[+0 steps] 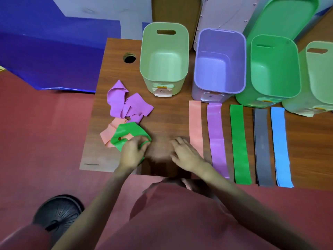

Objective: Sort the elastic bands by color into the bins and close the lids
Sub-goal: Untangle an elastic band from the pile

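At the near left of the wooden table [162, 120], your left hand [132, 152] pinches the crumpled green elastic band [126, 132] lying on the crumpled pink band [108, 136]. Your right hand [185, 152] rests flat, fingers relaxed, holding nothing. Lift only the green; the darker green plastic bin [273, 69] looks the likely match.

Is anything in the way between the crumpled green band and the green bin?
Yes. The left hand grips the crumpled green band at the table's left. The green bin stands far right, with the flat pink, purple and green bands and the purple bin in between. Lifting over clears them.
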